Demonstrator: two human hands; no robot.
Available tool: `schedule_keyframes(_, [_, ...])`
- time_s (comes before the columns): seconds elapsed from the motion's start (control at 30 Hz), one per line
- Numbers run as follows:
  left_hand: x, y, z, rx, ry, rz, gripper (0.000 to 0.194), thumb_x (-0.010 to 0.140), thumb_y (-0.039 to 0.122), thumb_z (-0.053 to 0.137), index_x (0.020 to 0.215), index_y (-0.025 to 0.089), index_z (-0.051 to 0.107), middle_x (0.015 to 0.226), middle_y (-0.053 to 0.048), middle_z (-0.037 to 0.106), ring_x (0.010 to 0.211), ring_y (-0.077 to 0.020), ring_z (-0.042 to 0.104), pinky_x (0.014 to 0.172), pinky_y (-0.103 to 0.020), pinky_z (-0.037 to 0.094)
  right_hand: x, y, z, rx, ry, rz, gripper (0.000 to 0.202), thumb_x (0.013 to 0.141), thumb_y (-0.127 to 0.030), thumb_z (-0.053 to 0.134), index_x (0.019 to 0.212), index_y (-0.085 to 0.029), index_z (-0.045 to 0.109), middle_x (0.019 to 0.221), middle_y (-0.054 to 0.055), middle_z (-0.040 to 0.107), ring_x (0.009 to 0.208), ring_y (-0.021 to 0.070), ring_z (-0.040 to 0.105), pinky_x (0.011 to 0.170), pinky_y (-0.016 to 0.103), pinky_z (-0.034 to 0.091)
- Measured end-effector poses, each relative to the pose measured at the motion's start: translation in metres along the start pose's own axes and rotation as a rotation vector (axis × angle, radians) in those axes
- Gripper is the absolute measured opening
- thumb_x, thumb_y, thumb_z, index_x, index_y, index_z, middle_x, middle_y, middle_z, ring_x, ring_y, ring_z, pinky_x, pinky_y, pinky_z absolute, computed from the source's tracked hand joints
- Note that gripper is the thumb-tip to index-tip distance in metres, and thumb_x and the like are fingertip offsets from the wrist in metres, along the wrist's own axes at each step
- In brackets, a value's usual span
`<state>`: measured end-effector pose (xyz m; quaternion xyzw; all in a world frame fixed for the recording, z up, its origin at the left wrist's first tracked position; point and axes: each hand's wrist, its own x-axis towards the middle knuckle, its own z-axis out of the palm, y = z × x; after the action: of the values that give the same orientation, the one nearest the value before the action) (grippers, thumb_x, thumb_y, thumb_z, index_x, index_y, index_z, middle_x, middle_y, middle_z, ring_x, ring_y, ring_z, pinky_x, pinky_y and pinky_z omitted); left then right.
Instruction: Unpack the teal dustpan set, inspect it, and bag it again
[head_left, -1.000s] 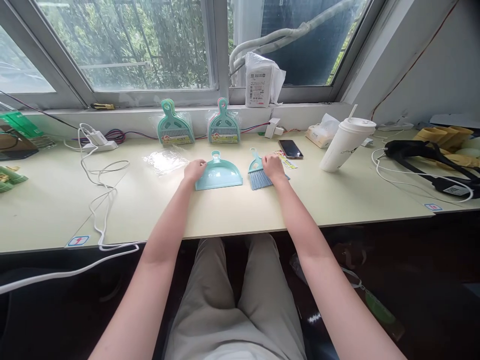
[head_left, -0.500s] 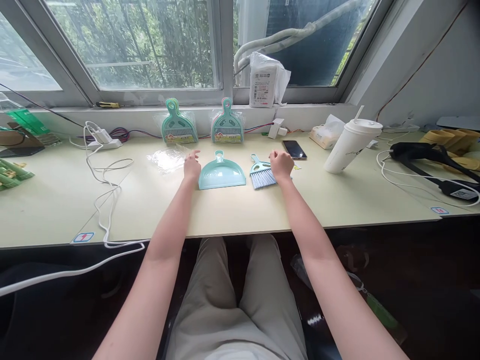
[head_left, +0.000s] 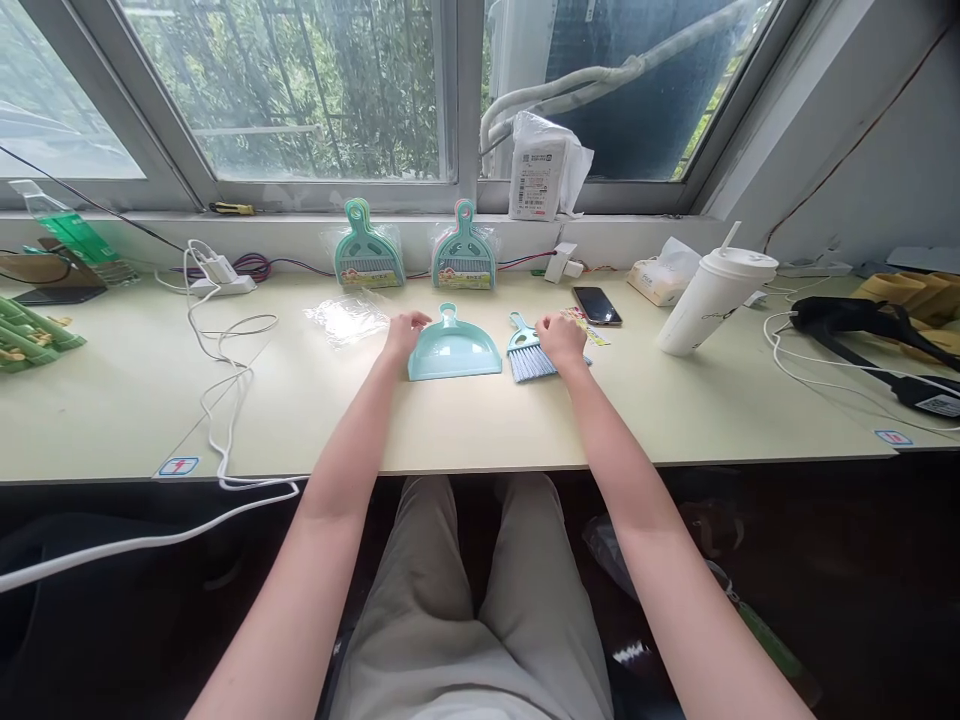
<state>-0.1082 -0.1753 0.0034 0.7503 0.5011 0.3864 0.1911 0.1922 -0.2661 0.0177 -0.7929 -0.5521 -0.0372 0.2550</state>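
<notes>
Dustpans — three; brushes — three

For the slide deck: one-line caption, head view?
Left hand beside small teal plastic dustpan; right hand on blue-bristled hand brush.

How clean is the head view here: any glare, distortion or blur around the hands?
Head view: daylight from the window lights the desk evenly, with a soft bright patch near the teal dustpan and small brush. Wide-angle distortion bows the window frame and desk edge. Left hand and right hand look sharp; the space under the desk is dark.
</notes>
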Motion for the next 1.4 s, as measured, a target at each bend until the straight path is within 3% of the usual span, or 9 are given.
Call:
schedule_keyframes(0.2, [-0.001,0.001,-0.001,0.047,0.032,-0.05,0.032,0.074,0.007,0.049,0.085,0.017,0.077,0.094,-0.008,0.072,0.083,-0.0176,0.064,0.089,-0.031,0.049,-0.003,-0.002,0.013,-0.101,-0.08,-0.079,0.026,0.086,-0.037,0.052,0.094,-0.018,0.066,0.109,0.015,0.068,0.113,0.0321,0.053,0.094,0.045,0.031])
schedule_keyframes(0.47, [-0.004,0.003,-0.001,0.033,0.009,-0.076,0.031,0.073,0.008,0.049,0.081,0.018,0.077,0.092,-0.007,0.072,0.086,-0.0192,0.063,0.088,-0.031,0.049,-0.006,-0.008,0.008,0.039,-0.286,-0.076,0.023,0.075,-0.038,0.061,0.09,-0.022,0.053,0.099,0.006,0.067,0.102,0.0261,0.057,0.089,0.039,0.032])
schedule_keyframes(0.83, [-0.003,-0.004,0.001,0.119,0.024,-0.085,0.03,0.07,0.011,0.05,0.082,0.017,0.077,0.093,-0.009,0.069,0.083,-0.0189,0.063,0.085,-0.031,0.049,-0.008,-0.01,0.002,0.043,-0.268,-0.096,0.021,0.072,-0.03,0.063,0.09,-0.022,0.055,0.096,0.005,0.07,0.099,0.0254,0.061,0.089,0.038,0.033])
schedule_keyframes(1.1, [-0.003,-0.005,0.0,0.161,0.047,-0.073,0.038,0.07,0.008,0.044,0.085,0.019,0.077,0.094,-0.009,0.07,0.087,-0.0199,0.062,0.088,-0.031,0.048,-0.006,-0.01,0.008,-0.023,-0.193,-0.064,0.026,0.071,-0.029,0.064,0.093,-0.019,0.057,0.095,0.01,0.07,0.101,0.0285,0.062,0.089,0.041,0.034])
schedule_keyframes(1.27, [-0.004,0.0,0.002,0.175,-0.006,-0.08,0.035,0.072,0.01,0.046,0.086,0.016,0.077,0.094,-0.011,0.072,0.09,-0.0225,0.063,0.087,-0.032,0.048,-0.001,-0.01,-0.001,0.158,-0.097,-0.034,0.02,0.072,-0.028,0.062,0.089,-0.021,0.055,0.093,0.006,0.071,0.096,0.0249,0.064,0.089,0.038,0.037])
schedule_keyframes(1.4, [-0.007,0.01,0.01,0.226,-0.029,-0.047,0.034,0.075,0.012,0.043,0.085,0.015,0.076,0.098,-0.012,0.071,0.092,-0.0223,0.064,0.088,-0.031,0.048,-0.005,-0.02,-0.012,0.332,-0.055,-0.113,0.019,0.076,-0.032,0.061,0.09,-0.023,0.053,0.096,0.003,0.072,0.09,0.021,0.065,0.082,0.033,0.041])
